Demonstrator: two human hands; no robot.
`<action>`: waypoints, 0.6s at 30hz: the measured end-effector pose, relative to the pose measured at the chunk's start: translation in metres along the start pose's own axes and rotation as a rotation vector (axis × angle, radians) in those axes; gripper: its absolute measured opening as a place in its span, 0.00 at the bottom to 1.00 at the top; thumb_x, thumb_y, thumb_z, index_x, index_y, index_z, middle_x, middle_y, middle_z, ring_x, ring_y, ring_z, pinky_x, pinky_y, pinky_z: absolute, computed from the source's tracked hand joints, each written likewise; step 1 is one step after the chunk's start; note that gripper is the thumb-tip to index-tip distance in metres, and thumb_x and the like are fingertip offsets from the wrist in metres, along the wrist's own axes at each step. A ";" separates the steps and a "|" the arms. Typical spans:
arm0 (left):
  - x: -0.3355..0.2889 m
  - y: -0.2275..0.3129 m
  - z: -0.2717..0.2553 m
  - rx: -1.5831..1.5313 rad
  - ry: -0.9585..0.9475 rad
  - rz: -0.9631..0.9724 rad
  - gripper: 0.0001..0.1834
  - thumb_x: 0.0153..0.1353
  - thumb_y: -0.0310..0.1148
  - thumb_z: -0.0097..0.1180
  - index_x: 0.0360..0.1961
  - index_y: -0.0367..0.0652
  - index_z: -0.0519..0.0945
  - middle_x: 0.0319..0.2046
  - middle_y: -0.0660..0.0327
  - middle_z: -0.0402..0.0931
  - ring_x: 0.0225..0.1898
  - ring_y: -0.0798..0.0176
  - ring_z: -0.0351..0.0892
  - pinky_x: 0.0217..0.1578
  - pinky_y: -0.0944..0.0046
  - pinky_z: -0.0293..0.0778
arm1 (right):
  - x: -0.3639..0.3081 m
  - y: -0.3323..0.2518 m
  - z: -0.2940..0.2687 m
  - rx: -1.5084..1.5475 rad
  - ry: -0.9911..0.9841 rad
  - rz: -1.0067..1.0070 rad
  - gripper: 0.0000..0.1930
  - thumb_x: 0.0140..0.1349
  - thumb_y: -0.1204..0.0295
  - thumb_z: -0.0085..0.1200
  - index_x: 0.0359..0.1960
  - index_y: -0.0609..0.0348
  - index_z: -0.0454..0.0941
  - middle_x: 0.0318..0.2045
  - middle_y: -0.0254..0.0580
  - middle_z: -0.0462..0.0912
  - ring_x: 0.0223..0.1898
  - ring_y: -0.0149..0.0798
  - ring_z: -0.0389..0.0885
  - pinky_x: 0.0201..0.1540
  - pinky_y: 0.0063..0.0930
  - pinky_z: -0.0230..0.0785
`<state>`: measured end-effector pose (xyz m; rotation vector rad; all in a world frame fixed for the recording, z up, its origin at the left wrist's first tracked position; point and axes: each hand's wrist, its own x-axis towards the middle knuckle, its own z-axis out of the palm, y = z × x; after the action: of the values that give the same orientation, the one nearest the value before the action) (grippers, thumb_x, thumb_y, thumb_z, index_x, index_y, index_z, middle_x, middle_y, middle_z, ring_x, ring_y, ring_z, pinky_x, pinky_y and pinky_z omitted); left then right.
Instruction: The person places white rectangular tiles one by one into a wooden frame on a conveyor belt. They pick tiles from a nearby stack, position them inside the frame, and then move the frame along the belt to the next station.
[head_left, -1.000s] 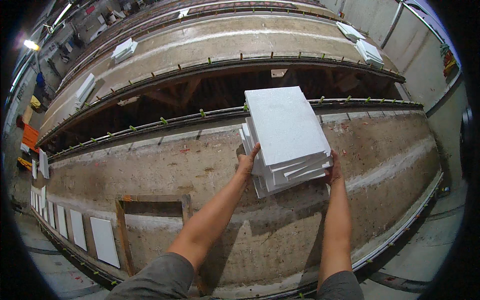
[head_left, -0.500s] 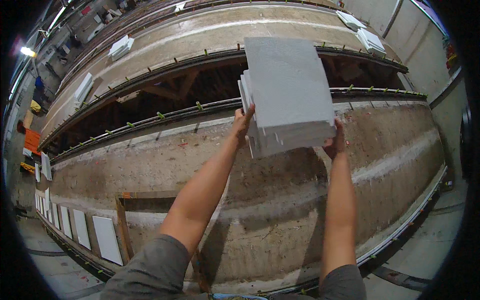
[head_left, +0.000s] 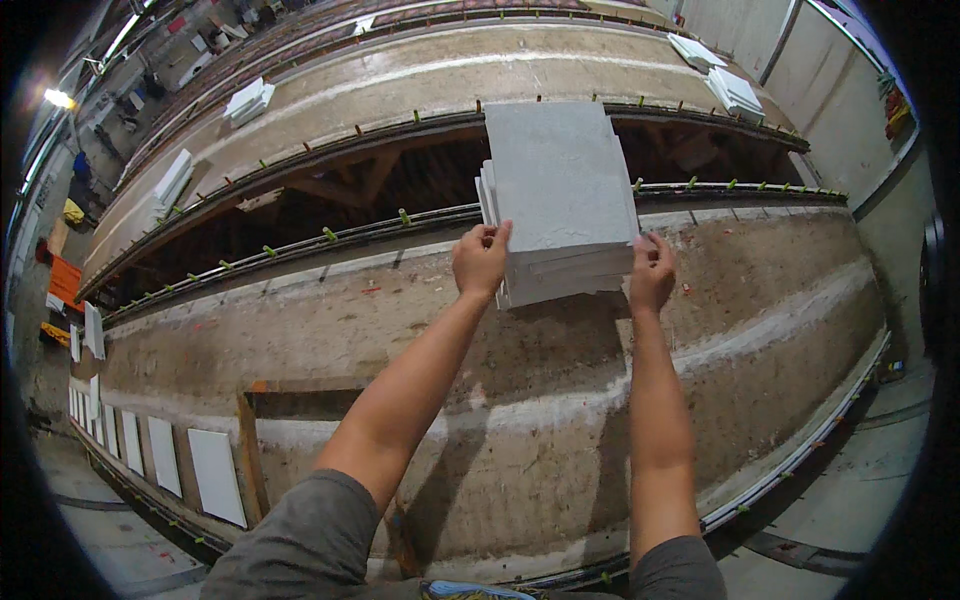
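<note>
A thick stack of flat white rectangular sheets (head_left: pixel 556 180) sits across the far rail of the long table. Its layers are slightly uneven, and I cannot tell the material. At the stack's near left corner is my left hand (head_left: pixel 481 262), its fingers curled and the thumb by the top sheet's edge. My right hand (head_left: pixel 652 272) pinches at the near right corner, thumb and forefinger close together. Both hands seem to have the top sheet's corners, though the contact is partly hidden.
Single white sheets (head_left: pixel 216 476) lie in a row along the table's near left edge, beside a wooden frame (head_left: pixel 248 450). The brown tabletop (head_left: pixel 540 500) has pale streaks. Green pegs line the rail (head_left: pixel 440 216). Across a dark gap, another long table (head_left: pixel 420 75) carries more white stacks (head_left: pixel 736 92).
The stack has come to rest slightly lower and farther left. My hands have shifted from gripping its sides to its near corners, with the right hand moving left.
</note>
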<state>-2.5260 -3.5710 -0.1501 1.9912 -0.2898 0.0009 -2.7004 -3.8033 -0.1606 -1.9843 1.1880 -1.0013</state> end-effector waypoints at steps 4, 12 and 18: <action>-0.002 0.032 -0.017 0.079 -0.066 0.081 0.26 0.67 0.52 0.57 0.31 0.35 0.82 0.25 0.50 0.81 0.30 0.52 0.81 0.35 0.53 0.74 | -0.020 -0.058 0.004 -0.038 0.005 -0.083 0.23 0.62 0.53 0.62 0.47 0.60 0.83 0.40 0.47 0.82 0.44 0.46 0.82 0.48 0.41 0.73; 0.018 0.066 -0.080 -0.607 -0.260 -0.223 0.22 0.73 0.42 0.48 0.30 0.31 0.77 0.21 0.57 0.74 0.21 0.57 0.82 0.20 0.57 0.76 | -0.024 -0.163 -0.010 0.045 -0.038 -0.104 0.28 0.60 0.50 0.65 0.50 0.63 0.78 0.43 0.52 0.81 0.45 0.49 0.82 0.49 0.42 0.73; -0.002 0.073 -0.055 -0.723 -0.413 -0.283 0.21 0.75 0.42 0.46 0.42 0.30 0.78 0.35 0.53 0.78 0.30 0.56 0.82 0.29 0.55 0.82 | -0.024 -0.131 0.004 0.702 -0.115 0.252 0.29 0.65 0.54 0.61 0.61 0.57 0.67 0.41 0.55 0.84 0.32 0.42 0.85 0.30 0.33 0.75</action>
<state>-2.5358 -3.5502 -0.0615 1.2789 -0.2243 -0.6165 -2.6462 -3.7273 -0.0651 -1.2870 0.8366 -0.9819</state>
